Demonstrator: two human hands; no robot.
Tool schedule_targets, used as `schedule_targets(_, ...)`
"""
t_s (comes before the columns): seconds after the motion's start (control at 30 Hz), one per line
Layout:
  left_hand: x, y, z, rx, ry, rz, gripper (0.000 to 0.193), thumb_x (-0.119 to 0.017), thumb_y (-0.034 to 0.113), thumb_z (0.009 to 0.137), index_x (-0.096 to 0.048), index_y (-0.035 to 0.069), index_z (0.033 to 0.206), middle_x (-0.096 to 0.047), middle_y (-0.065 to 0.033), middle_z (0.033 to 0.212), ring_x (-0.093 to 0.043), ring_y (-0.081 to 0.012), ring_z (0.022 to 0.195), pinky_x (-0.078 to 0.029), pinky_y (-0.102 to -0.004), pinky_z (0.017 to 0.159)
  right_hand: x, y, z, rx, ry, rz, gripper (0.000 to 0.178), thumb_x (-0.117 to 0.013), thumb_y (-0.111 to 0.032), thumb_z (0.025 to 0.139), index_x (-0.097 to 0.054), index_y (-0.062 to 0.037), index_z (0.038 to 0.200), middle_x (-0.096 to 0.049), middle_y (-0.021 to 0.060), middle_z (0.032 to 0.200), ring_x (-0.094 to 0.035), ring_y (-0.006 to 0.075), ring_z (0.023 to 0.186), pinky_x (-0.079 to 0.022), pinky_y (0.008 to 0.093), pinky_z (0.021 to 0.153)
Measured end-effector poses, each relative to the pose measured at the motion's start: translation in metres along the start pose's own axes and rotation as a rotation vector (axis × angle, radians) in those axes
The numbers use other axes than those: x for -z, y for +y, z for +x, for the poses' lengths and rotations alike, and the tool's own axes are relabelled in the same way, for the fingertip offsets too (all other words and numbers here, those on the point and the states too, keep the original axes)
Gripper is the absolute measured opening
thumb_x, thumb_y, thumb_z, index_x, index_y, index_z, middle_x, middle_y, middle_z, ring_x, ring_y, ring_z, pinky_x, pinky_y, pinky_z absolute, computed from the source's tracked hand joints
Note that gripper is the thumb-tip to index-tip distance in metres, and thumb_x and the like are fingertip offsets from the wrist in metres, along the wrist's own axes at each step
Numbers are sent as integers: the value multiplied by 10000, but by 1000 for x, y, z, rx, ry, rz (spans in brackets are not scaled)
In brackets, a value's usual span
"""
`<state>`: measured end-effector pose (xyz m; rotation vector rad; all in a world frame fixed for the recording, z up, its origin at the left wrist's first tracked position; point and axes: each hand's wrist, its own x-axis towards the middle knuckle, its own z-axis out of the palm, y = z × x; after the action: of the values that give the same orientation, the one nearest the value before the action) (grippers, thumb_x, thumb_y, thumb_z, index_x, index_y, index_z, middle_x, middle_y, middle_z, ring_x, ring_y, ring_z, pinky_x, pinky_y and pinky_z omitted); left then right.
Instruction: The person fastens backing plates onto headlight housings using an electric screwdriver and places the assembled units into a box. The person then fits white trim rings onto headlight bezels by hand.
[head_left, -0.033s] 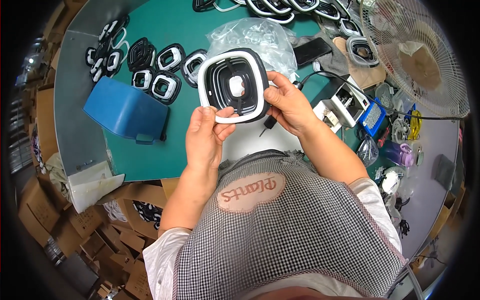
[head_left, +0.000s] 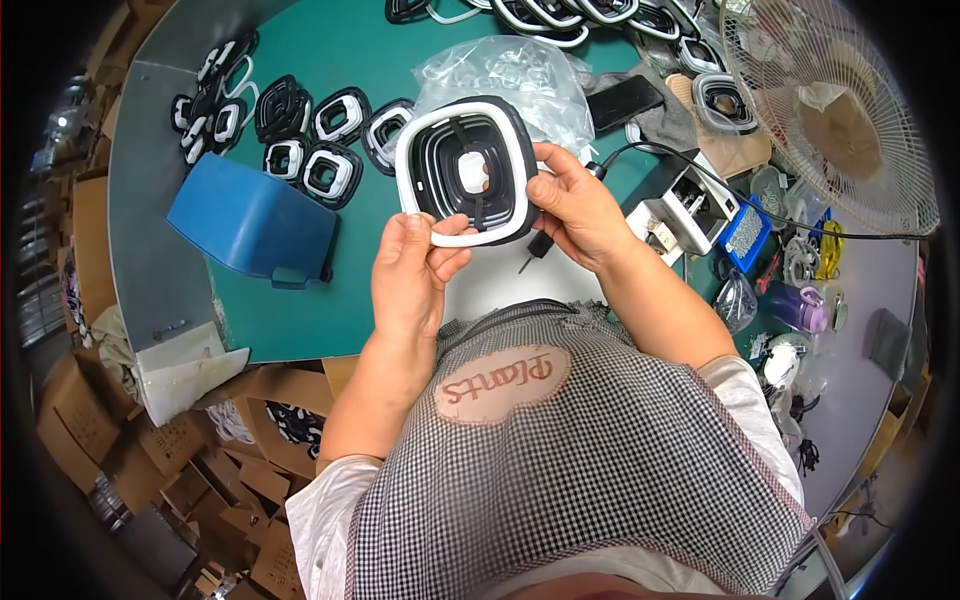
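Note:
Both my hands hold up a rounded-square black part with a white rim (head_left: 527,165), with stepped black rings inside and an opening in its middle. My left hand (head_left: 408,268) pinches the lower left of the rim between thumb and fingers. On the right side, my right hand (head_left: 582,208) grips the edge, thumb in front and fingertips partly hidden behind. Below that hand, a black tool handle (head_left: 541,243) with a thin metal tip shows in part. A crumpled clear plastic bag (head_left: 510,70) lies behind the held part.
A tilted blue bin (head_left: 250,220) stands on the green mat (head_left: 270,330) at left. Behind it lie several similar black-and-white parts (head_left: 340,117). To the right are a black phone (head_left: 625,104), a small white-and-black machine (head_left: 690,205), a blue tray (head_left: 746,235) and a caged fan (head_left: 840,125).

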<state>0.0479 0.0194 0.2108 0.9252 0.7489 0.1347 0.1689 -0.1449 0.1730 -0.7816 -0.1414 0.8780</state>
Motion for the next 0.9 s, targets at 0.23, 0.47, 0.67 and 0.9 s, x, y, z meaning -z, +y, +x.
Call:
schedule_targets(0.23,-1,-4,0,29,-41,185,189,-421,210,1028,-489,34,1021,-670,-161,969,-689,-194,832,-572,-251,689,-13,2,0,100,202,-470,379,-616,-148,937,-445,10,1236,-659,101,1038,-615,138,951,-493,270,814)
schedule_targets(0.47,27,1,13,-92,-89,1057,371,-727,294,848,-564,0,1005,-636,-74,868,-585,-170,722,-477,-290,683,1,11,1,281,220,-602,331,-601,-85,928,-508,24,1227,-641,115,1073,-610,144,982,-476,261,853)
schedule_targets(0.67,12,17,22,-487,-138,810,422,-668,268,901,-548,7,1210,-642,-125,1019,-607,-222,964,-475,-322,881,-2,15,-9,109,91,-466,340,-604,-65,926,-499,38,1233,-637,118,1095,-613,150,994,-489,274,866)
schedule_targets(0.9,14,7,19,-334,-176,474,305,-601,265,956,-594,-6,1097,-646,-51,949,-568,-97,864,-472,-256,788,-4,-3,-13,-37,28,-429,351,-603,-72,933,-488,47,1242,-644,120,1076,-624,141,959,-513,269,835)
